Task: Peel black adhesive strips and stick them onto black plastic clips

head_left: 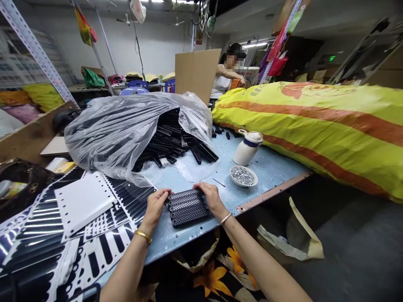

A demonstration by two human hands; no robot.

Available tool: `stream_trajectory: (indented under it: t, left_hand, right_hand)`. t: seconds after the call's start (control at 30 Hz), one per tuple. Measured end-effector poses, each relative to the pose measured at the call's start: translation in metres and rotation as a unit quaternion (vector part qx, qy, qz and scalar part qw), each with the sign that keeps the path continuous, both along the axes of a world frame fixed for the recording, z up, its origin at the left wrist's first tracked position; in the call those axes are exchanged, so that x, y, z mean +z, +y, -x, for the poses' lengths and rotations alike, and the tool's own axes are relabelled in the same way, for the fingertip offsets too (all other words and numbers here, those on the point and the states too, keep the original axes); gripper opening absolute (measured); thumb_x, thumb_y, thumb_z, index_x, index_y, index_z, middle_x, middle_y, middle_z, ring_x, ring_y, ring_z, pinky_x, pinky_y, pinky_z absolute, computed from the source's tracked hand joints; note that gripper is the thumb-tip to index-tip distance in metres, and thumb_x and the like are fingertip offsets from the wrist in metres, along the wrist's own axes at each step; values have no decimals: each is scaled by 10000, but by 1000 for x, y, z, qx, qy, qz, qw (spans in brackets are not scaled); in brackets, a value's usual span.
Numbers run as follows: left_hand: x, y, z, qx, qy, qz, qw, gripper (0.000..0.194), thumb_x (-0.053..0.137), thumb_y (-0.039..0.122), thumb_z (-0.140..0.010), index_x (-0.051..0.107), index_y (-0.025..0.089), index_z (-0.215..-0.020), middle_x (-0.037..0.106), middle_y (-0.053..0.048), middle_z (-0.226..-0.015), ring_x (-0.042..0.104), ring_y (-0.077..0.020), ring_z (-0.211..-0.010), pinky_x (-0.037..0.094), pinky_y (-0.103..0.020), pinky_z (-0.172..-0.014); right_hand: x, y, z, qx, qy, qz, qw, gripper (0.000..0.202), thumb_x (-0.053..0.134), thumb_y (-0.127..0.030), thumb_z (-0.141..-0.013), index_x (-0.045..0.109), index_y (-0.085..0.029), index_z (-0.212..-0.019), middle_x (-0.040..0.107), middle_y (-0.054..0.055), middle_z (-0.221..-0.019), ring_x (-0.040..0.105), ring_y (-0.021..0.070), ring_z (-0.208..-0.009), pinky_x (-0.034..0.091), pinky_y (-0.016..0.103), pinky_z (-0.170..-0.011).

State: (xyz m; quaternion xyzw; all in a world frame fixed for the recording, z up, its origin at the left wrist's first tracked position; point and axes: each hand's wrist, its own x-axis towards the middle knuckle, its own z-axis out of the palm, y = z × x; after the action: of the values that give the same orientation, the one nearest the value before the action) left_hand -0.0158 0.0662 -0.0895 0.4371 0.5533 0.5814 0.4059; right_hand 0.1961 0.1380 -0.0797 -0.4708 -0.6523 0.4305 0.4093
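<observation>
Several black perforated plastic strips [189,206] lie side by side as a block near the table's front edge. My left hand [156,206] pinches the block's upper left corner between thumb and fingers. On the opposite side my right hand [211,198] is closed on the upper right corner. Just beyond, a white bowl [244,184] holds many small shiny silver pieces. A thin dark pointed tool [218,182] lies to its left. Behind the bowl stands a white lidded jug [247,149]. Black strips [170,138] spill from a clear plastic bag [116,130] farther back.
Printed black-and-white sheets [103,247] and a white sheet stack [83,201] cover the left side. A bulging yellow sack [315,121] lies along the right. Behind a cardboard panel [197,75], another person [222,79] sits working. The blue table [273,176] ends at a worn right edge.
</observation>
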Motion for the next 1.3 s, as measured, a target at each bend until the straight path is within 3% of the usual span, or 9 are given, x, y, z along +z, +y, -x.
stream_trajectory:
  t: [0.23,0.5,0.73,0.9,1.03,1.3]
  left_hand:
    - [-6,-9,-29,96,69,-13,993,410,557,430,-861,718,148,-1111,707,-129,-1230,618,-272,-1195,421,-413,-1083]
    - [-11,-12,-46,173,118,-7,978,369,469,366,-905,737,145,-1030,747,-127,-1102,666,-281,-1091,472,-422,-1028]
    - [-10,-12,-44,187,97,-18,977,396,469,385,-891,731,125,-1035,744,-142,-1118,662,-279,-1109,460,-430,-1047]
    - [-8,-13,-47,192,76,-22,978,445,466,386,-913,675,105,-1188,661,-165,-1303,577,-271,-1262,403,-420,-1115]
    - [-7,-13,-51,190,62,-21,980,470,472,392,-925,638,105,-1257,601,-161,-1386,514,-263,-1333,355,-405,-1155]
    - [-7,-12,-52,184,30,-18,982,468,506,403,-912,659,92,-1225,610,-174,-1371,523,-279,-1322,322,-417,-1175]
  right_hand:
    - [-5,1,4,-5,-6,-10,1000,516,339,-500,-953,727,-180,-840,749,106,-926,667,247,-969,491,348,-902]
    - [-9,4,9,14,64,-9,998,467,473,-544,-876,746,-186,-751,755,92,-836,674,255,-912,478,377,-923]
    - [-18,11,7,-12,197,42,979,521,507,-635,-844,750,-176,-793,774,118,-856,715,277,-881,529,421,-865]
    - [-21,15,5,-16,250,66,966,530,544,-663,-821,742,-173,-789,776,132,-841,728,286,-860,544,433,-837]
    - [-19,12,6,-7,238,54,970,524,538,-653,-831,747,-176,-770,774,122,-822,723,282,-856,534,437,-851]
    - [-9,3,5,29,136,-8,990,442,524,-555,-866,775,-207,-762,768,70,-835,680,259,-894,469,408,-924]
